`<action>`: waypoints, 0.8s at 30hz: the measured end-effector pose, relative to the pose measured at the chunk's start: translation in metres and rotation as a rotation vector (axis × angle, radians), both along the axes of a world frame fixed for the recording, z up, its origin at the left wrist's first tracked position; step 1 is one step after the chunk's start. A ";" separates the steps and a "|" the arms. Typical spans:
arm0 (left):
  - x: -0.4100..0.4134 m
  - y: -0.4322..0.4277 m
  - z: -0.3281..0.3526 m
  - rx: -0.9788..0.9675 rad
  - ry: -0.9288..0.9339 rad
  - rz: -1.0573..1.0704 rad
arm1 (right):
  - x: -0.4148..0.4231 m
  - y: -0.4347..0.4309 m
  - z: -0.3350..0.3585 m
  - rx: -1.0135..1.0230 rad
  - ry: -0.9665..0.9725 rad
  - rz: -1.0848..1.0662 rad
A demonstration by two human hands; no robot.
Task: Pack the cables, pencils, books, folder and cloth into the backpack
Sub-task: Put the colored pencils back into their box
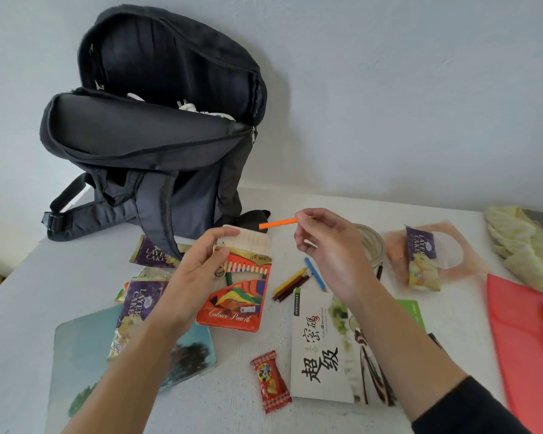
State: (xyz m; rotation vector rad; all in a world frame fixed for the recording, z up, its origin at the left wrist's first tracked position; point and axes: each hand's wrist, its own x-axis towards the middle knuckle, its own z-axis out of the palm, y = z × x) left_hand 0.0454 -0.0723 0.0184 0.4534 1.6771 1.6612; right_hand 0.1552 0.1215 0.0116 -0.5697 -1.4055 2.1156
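The black backpack (157,142) stands open at the back left of the table, with white cables (201,109) showing in its mouth. My left hand (198,270) holds the red colour pencil box (239,286) upright, its flap lifted. My right hand (326,249) pinches an orange pencil (278,223) just above the box's open top. Several loose pencils (298,281) lie on the table right of the box. A white book (329,349) lies under my right forearm, a bluish book (85,361) under my left. The red folder (527,349) and yellow cloth (524,245) are at right.
Purple layer cake packets lie by the backpack strap (152,253), on the bluish book (138,308) and in a clear bag (420,258) at right. A red candy (270,382) lies near the front. A glass jar (370,245) stands behind my right hand. The wall is close behind.
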 end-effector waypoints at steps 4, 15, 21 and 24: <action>0.012 -0.001 0.001 -0.020 0.066 -0.063 | 0.002 -0.003 -0.008 0.230 -0.197 -0.032; 0.030 -0.009 -0.013 -0.088 -0.002 -0.078 | 0.013 0.010 -0.005 0.889 -0.550 0.218; 0.026 -0.005 -0.002 -0.082 0.021 -0.031 | 0.016 0.002 -0.003 0.692 -0.430 0.371; 0.026 -0.003 0.003 -0.075 0.003 -0.030 | 0.014 -0.003 -0.007 0.641 -0.380 0.345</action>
